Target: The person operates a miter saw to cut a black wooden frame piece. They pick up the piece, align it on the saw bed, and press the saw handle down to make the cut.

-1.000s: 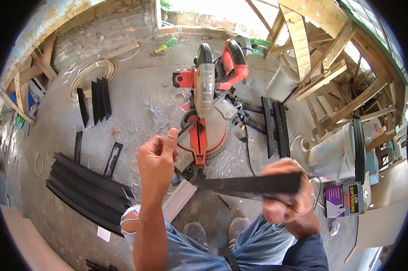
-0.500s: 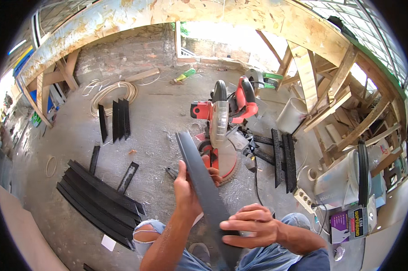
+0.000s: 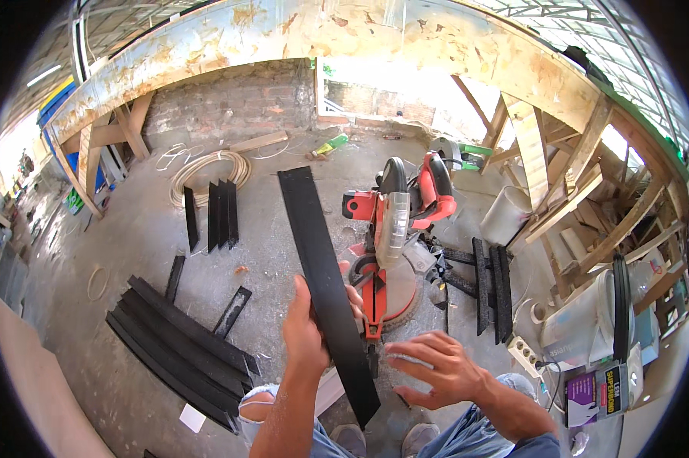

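A flat black profile strip slants across the middle, its lower end angled off. My left hand is closed round its lower half, thumb along the left edge and fingertips showing past the right edge. To the right of the strip, my right hand is off it, fingers spread with nothing in them. Just beyond my hands, a red mitre saw stands on the floor, its round base partly behind the strip.
Longer black strips lie side by side at left, with shorter black pieces and a coiled hose farther back. At right are stacked black strips, a power strip, a bucket and a purple box. A wooden frame stands behind.
My right hand has let go of the strip's lower end and opened beside it. The strip has turned its broad black face up, held by my left hand alone. The view has shifted slightly.
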`<state>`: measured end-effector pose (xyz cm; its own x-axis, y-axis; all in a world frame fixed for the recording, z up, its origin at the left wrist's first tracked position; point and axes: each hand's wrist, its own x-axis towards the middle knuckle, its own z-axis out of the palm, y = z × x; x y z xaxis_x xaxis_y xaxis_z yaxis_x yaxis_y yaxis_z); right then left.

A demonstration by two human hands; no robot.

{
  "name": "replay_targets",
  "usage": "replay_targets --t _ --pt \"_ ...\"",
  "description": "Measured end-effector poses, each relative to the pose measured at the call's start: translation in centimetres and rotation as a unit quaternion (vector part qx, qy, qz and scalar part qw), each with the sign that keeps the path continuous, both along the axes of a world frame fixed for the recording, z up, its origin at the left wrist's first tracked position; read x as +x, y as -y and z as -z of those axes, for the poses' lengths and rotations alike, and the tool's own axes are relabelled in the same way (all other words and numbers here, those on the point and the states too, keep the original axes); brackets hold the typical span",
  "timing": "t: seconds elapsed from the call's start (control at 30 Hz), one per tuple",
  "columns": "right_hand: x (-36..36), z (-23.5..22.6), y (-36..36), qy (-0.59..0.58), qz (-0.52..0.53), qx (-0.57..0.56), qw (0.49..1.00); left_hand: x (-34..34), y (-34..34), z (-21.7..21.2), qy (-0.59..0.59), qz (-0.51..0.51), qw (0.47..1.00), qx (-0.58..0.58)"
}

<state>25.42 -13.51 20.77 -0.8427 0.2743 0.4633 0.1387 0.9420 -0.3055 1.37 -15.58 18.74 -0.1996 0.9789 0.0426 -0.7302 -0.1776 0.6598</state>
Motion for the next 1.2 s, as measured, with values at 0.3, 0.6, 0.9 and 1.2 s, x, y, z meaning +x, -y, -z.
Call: replay_targets --t 0.3,0.6,0.9,1.2 --pt "-0.7 -1.4 0.9 0.122 0.021 0.161 0.979 3.1 1.0 0.7 -0.092 0.111 0.990 0.001" --pt "1.3 -2.0 -1.1 0.114 0.096 0.221 0.964 5.0 1.4 1.1 -0.091 0.140 0.985 -0.052" --pt "2.8 -5.3 -3.4 0.130 0.139 0.297 0.936 6.0 1.9 0.1 -0.077 0.190 0.979 0.005" --pt "3.9 -12.5 -10.3 0.084 0.331 0.397 0.852 6.4 2.2 -0.5 -0.136 0.206 0.969 0.009"
